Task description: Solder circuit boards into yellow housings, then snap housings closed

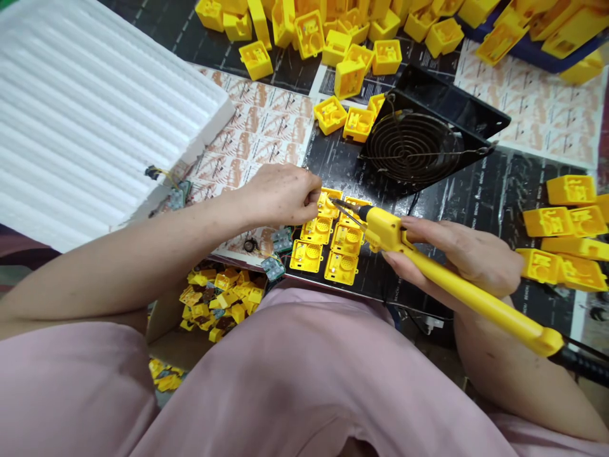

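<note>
My right hand [464, 254] grips a yellow soldering iron [457, 289], whose metal tip [343, 206] points left at a cluster of small yellow plastic housings [328, 244] near the table's front edge. My left hand [280, 193] is pinched with fingertips at the top housing of that cluster, right beside the iron's tip. What the fingers pinch is too small to make out. The iron's dark cord leaves at the lower right.
A black fan with a wire grille [419, 146] lies just behind the cluster. Many yellow housings [342, 32] are heaped at the back, more [566, 235] at the right. A white foam block [85, 108] is at left. A box of parts [221, 301] sits below the table edge.
</note>
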Motion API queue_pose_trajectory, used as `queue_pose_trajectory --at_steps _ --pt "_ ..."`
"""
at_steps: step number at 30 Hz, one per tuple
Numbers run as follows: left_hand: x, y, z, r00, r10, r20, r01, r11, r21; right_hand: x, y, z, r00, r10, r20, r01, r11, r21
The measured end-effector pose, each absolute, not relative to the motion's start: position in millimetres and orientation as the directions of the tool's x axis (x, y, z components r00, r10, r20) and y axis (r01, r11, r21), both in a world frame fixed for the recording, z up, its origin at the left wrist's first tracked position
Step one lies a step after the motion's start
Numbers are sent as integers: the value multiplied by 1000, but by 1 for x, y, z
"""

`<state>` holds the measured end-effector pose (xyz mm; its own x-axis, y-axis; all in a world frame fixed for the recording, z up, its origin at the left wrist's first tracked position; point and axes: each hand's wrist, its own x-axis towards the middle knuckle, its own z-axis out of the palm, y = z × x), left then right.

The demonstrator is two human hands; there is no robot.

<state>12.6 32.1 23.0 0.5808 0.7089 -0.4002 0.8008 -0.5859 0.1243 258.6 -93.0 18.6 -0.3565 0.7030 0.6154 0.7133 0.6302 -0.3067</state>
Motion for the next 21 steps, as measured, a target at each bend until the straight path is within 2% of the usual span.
queue_pose_trajectory --at_steps 3,5,10,13,15,21 --pt "8 32 26 580 716 -389 810 -558 181 259 -94 19 -350 703 619 710 630 -314" --pt "3 32 25 574 741 -348 818 -509 268 257 -97 17 -319 715 622 710 615 -342" --pt "-11 25 14 471 837 -278 815 -292 501 243 -112 -6 83 778 623 712 391 -583" --pt "-11 23 6 462 858 -225 785 -277 554 232 -117 -18 169 746 644 674 389 -628" --pt "-8 24 4 476 861 -179 790 -329 517 227 -116 -19 129 725 677 656 449 -607" --pt "6 31 5 542 821 -177 832 -497 245 225 -108 -12 -29 718 695 656 538 -529"
